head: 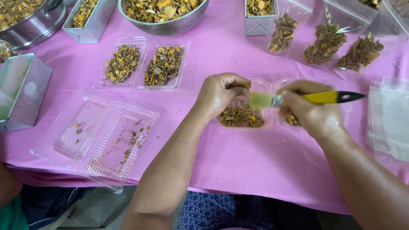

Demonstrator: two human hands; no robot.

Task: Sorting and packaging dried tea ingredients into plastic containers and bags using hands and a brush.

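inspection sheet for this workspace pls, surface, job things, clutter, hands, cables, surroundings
surface: pink cloth over the table, creased, with crumbs near the empty tray
job's things: clear twin tray part filled with dried yellow-brown pieces; brush with yellow and black handle
clutter: filled twin tray; open empty tray with crumbs; colander; metal boxes; filled bags; stack of empty bags
grippers: left hand closed over the tray, contents of the fingers hidden; right hand grips the brush
cables: nothing seen
surroundings: another person's arm at the left edge; grey floor below
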